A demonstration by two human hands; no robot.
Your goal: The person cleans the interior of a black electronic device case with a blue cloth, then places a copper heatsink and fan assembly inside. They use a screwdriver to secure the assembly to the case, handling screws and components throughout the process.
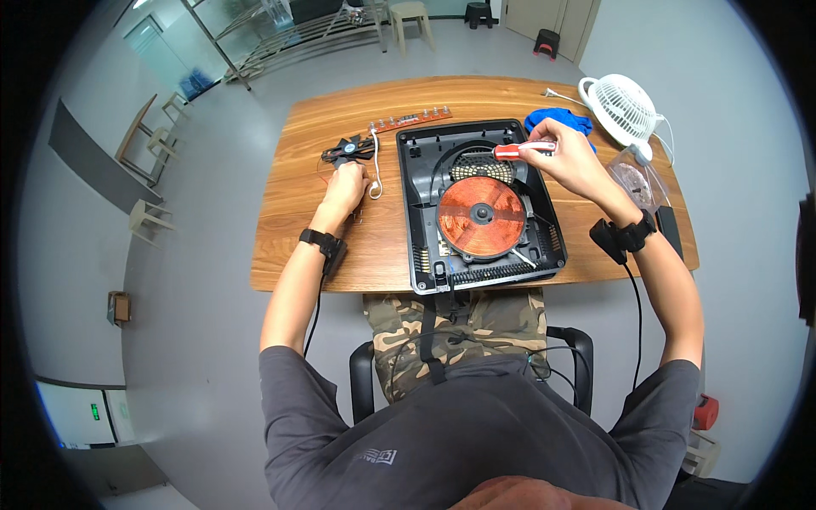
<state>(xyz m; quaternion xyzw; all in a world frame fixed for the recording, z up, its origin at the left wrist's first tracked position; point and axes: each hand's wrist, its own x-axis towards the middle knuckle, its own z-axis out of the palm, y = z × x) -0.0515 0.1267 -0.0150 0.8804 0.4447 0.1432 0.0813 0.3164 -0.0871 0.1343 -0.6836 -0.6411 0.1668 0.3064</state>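
Observation:
An opened induction cooker base [553,223] lies before me, a black shell with a round copper coil [466,223] in it. Above the coil is a round vented grille [482,171]. Over that grille my right hand [565,157] holds a screwdriver [508,152] by its red and clear handle, the shaft pointing left. Left of the shell, my left hand [344,187] reaches to a black cooling fan [357,149] with thin wires. Its fingers are closed at the fan's near edge, their tips partly hidden. A white cable [376,166] runs beside this hand.
A narrow orange-brown circuit strip [412,119] lies behind the shell. At the back right are a blue cloth [558,120], a white desk fan [622,110] and a clear plastic bag [637,180]. A black box-like object [669,229] lies near the wooden table's [293,229] right edge.

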